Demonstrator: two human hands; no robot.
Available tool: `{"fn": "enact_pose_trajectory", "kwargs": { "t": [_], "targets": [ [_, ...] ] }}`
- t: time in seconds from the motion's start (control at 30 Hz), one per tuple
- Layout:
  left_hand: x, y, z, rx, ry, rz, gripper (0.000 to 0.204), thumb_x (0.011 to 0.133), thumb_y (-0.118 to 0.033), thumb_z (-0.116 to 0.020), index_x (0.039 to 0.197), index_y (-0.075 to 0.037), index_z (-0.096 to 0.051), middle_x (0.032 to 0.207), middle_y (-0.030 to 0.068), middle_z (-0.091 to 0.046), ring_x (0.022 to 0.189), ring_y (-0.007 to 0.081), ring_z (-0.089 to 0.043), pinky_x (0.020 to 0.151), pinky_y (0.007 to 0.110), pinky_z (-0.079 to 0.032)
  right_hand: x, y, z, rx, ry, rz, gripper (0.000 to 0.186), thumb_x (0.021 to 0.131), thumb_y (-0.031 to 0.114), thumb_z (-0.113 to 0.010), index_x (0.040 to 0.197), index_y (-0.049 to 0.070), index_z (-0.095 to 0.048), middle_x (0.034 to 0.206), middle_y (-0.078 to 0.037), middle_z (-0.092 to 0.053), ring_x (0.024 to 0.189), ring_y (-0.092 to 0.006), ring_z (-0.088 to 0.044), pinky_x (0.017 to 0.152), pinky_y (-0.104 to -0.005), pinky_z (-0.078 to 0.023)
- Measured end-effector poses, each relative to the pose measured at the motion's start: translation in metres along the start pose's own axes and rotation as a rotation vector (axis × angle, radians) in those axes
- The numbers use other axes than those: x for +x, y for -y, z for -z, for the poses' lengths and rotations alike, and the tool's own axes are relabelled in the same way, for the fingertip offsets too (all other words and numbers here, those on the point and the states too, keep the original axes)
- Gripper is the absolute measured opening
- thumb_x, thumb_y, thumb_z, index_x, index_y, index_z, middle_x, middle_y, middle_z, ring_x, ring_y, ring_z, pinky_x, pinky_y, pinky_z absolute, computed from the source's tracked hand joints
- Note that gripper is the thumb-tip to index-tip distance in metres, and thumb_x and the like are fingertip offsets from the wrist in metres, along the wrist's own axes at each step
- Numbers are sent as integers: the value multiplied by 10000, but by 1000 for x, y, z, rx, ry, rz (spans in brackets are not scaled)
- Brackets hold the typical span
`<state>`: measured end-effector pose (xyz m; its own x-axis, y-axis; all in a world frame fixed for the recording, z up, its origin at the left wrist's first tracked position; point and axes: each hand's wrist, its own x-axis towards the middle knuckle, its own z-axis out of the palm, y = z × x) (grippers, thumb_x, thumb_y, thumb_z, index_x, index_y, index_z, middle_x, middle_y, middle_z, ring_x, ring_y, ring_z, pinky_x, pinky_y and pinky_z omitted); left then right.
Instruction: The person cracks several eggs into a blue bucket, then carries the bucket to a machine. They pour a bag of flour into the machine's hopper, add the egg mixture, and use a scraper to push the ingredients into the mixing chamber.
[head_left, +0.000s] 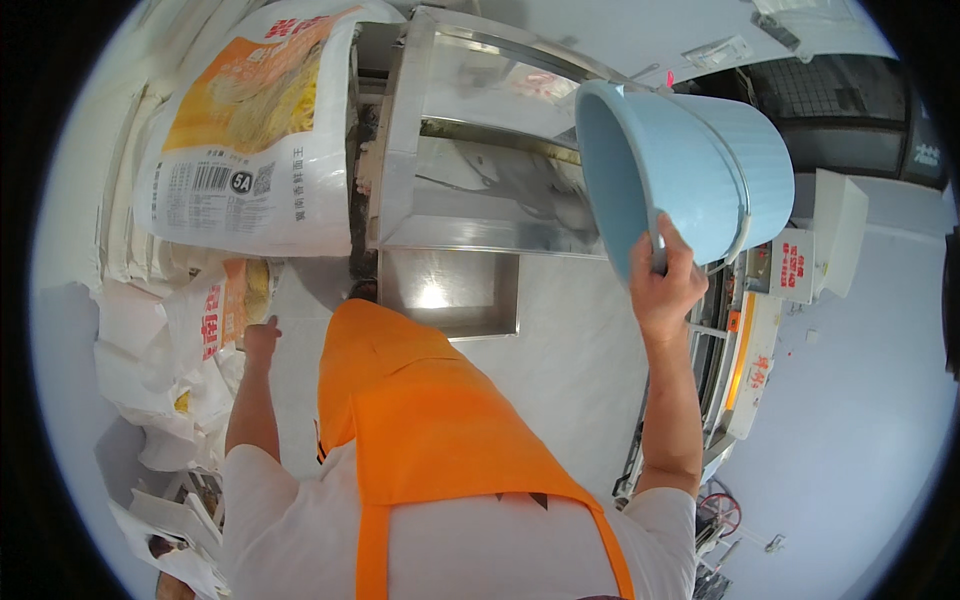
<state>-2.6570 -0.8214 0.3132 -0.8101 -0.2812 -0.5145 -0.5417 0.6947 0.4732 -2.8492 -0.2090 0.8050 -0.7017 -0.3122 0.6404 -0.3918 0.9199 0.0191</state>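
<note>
We see bucket [705, 150], smooth plastic; tray [450, 285], glossy metal; large sack [240, 190], faintly glossy plastic; apron [440, 425], matt cloth.

My view: bright, cool, even light. One white glare spot on the steel tray [455, 292]; soft shade inside the blue bucket [690, 165] I hold. Fisheye curvature bending straight edges, black rim.

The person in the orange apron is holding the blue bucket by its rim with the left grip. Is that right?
Not the left: in the head view, the person in the orange apron holds the blue bucket by its rim with the right grip.
</note>
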Motion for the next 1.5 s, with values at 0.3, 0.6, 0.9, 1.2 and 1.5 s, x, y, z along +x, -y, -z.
{"fn": "enact_pose_trajectory", "kwargs": {
  "t": [0.3, 0.6, 0.9, 1.2, 1.5],
  "targets": [
    [20, 4, -10, 124, -204, 16, 285, 822, -95, -624, 1040, -35, -796, 1012, 263, -758, 1003, 446, -726, 911, 500, -577, -7, 35, -18, -33, 64, 122, 411, 800, -46, -795, 1178, 68, -682, 735, -61, -700, 510, -213, -620, 506, -311, -503],
    [46, -14, -24, -83, -166, 0, 387, 832, -46, -577, 1165, -8, -771, 1148, 246, -754, 1118, 411, -708, 1001, 457, -555, -15, 39, -20, -60, 96, 99, 416, 796, -61, -785, 1175, 77, -683, 750, -61, -717, 537, -219, -652, 530, -308, -523],
    [60, -24, -31, -45, -63, -173, 323, 878, -137, -589, 1102, -33, -796, 1114, 227, -763, 1036, 375, -732, 945, 433, -573, -19, 26, -16, -45, 48, 13, 441, 787, -35, -808, 1192, 84, -678, 664, -76, -672, 532, -235, -661, 532, -328, -518],
    [21, -91, 33, -135, -41, 226, 290, 848, -323, -687, 764, -73, -807, 809, 204, -764, 838, 366, -746, 836, 469, -558, -22, 26, -14, -23, 18, 7, 434, 803, -33, -804, 1206, 69, -677, 663, -77, -668, 510, -222, -637, 516, -324, -500],
    [48, -11, -6, 67, -128, -66, 276, 814, -35, -597, 1004, -40, -797, 1034, 193, -770, 1021, 390, -718, 947, 468, -554, -28, 23, -10, -25, 20, 26, 378, 862, 23, -805, 1222, 46, -690, 732, -79, -717, 520, -127, -592, 524, -281, -469]
  ]
}}
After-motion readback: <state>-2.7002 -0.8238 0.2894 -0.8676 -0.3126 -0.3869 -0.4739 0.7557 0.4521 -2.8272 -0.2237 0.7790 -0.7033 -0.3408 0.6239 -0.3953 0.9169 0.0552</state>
